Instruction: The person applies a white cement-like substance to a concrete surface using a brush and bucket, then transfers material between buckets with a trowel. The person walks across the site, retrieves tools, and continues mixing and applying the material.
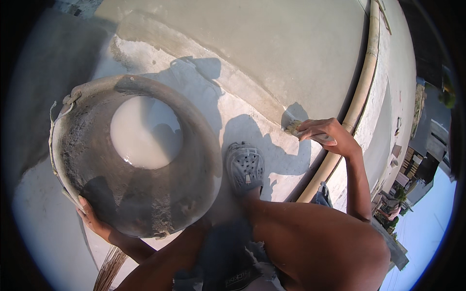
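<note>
Grey, crusted: one bucket (87,140), mouth upward, at the person's left, its inner wall coated with dried matter. Contents, as we see them: a pool of milky liquid (138,121), partly shaded, at the bottom. Fitted to the rim: one frayed cord (53,140), down the left side.

Left hand (99,225): set against the bucket's lower left rim, fingers touching it; we cannot tell whether they clench it or only steady it.

Right hand (327,130): fingers closed around one brush (292,127), the handle inside the grasp, the pale bristles pointing left, at the edge of a damp grey strip (238,85). Whether the bristles touch the surface we cannot tell.

Also listed: one grey clog (246,169), perforated, worn on a foot between bucket and brush; one tan pole (365,97), running lengthwise beyond the right hand; one bundle of brown twigs (110,269), below the left hand; torn dark shorts (221,257), worn by the person.
</note>
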Demonstrator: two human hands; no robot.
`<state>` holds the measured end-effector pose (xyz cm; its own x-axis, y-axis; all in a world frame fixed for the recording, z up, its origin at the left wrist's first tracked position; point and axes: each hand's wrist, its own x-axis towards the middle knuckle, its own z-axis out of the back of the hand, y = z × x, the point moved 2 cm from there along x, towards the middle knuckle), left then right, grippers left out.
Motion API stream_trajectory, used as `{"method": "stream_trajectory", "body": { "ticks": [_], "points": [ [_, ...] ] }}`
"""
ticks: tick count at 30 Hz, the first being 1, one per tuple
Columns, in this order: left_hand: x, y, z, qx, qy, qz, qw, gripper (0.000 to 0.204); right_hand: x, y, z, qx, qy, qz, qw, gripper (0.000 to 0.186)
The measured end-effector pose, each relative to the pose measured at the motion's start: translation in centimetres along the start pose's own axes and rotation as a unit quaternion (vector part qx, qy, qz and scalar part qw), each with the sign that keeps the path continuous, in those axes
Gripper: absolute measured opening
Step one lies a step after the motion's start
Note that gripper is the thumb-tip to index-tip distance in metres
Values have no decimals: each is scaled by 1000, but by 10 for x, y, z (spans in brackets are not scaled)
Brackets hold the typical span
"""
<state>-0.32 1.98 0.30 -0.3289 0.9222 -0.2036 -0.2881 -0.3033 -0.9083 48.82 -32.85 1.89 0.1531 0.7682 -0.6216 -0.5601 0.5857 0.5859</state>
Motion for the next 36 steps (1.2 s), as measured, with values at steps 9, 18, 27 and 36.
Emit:
{"method": "stream_trajectory", "body": {
  "ticks": [9, 18, 27, 36],
  "points": [
    [25, 18, 26, 100, 70, -99, 988, 48, 116, 66, 40, -7, -89, 205, 975, 26],
    [28, 24, 22, 90, 60, -76, 991, 52, 8, 17, 12, 1, 28, -22, 999, 21],
    [30, 21, 25, 141, 91, -138, 976, 47, 115, 68, 39, -34, -130, 240, 961, 48],
    [5, 1, 5, 92, 30, -49, 994, 59, 0, 7, 6, -13, 7, -10, 1000, 24]
  ]
}}
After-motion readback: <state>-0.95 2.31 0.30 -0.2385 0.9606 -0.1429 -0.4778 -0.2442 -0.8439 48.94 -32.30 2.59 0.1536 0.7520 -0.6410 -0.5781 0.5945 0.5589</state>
